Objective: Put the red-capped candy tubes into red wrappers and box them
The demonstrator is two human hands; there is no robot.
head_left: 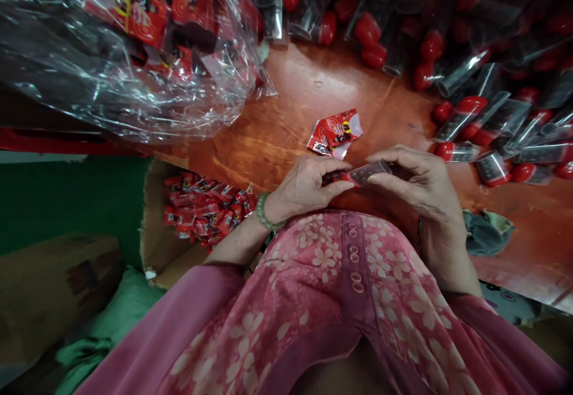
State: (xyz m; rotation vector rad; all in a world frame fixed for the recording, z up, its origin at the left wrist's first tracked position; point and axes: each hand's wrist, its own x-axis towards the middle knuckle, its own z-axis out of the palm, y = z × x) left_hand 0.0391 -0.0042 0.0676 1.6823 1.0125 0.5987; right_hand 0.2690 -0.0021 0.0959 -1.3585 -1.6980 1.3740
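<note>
Presently, both hands meet in front of the body, and between them lies one small tube with a clear wall and a red end. The left hand is closed on the red end of this tube, its thumb and fingers pressed together there; what exactly is under these fingers is partly hidden. The right hand grips the clear end lightly, between the thumb and the fingers. The tube is almost level, and small dark dots are visible on it.

Just beyond the left hand, a red printed wrapper lies on the brown table, near the fingers. Farther beyond the left hand and to its left, a transparent plastic bag contains more red printed wrappers. Beyond the right hand and to its right, many clear tubes with red ends are spread in a loose heap. To the left of the left wrist, which wears a green bracelet, a cardboard box holds many small red packs. Just right of the right wrist lies a crumpled dark cloth.
</note>
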